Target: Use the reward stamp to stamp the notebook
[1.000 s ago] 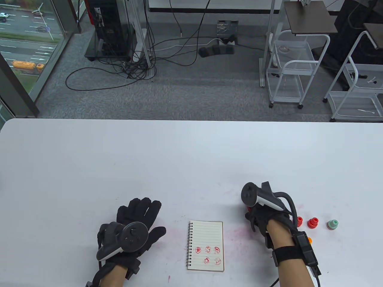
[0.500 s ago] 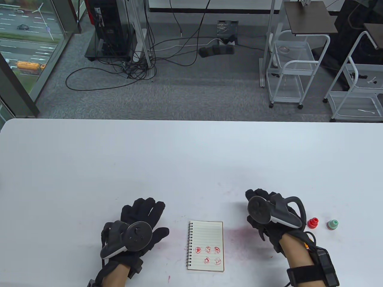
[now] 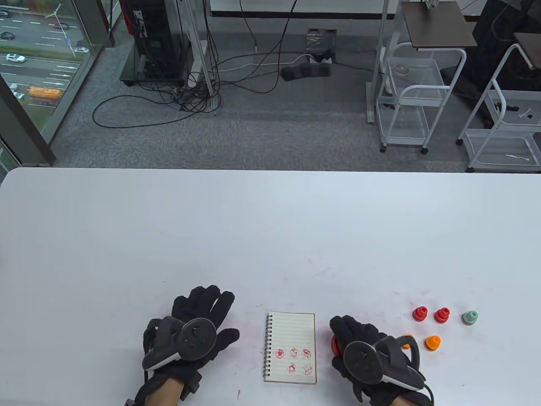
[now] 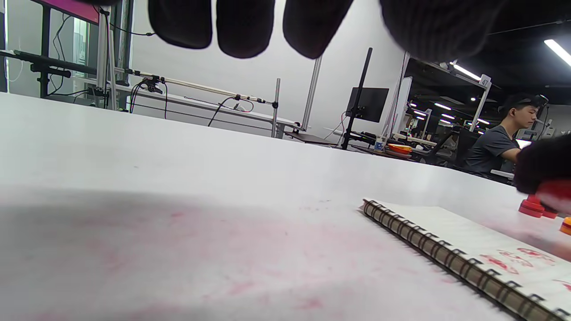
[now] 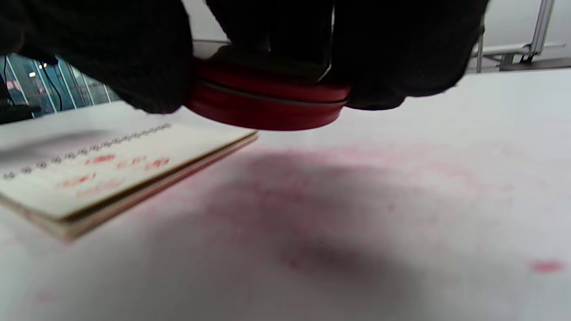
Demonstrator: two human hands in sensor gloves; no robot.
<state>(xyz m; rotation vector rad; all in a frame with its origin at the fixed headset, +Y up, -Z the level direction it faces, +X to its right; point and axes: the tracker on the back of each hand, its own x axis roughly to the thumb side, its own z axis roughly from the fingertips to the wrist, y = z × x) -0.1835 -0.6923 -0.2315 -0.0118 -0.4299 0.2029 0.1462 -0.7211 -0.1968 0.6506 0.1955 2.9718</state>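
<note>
A small spiral notebook (image 3: 290,347) lies open on the white table (image 3: 270,228), with several red stamp prints on its lower half. It also shows in the left wrist view (image 4: 473,249) and the right wrist view (image 5: 111,174). My right hand (image 3: 359,351) grips a red round stamp (image 3: 335,344), held just above the table right of the notebook; the right wrist view shows the stamp (image 5: 267,100) between my fingers. My left hand (image 3: 198,321) rests flat on the table left of the notebook, fingers spread, holding nothing.
Two red stamps (image 3: 419,314) (image 3: 441,315), a green one (image 3: 469,317) and an orange one (image 3: 432,343) stand on the table to the right; another orange piece (image 3: 407,341) peeks out by my right hand. Pink ink smudges mark the table around the notebook.
My right hand has come back from the stamp group toward me and left, carrying the red stamp to just right of the notebook. The left hand has barely moved.
</note>
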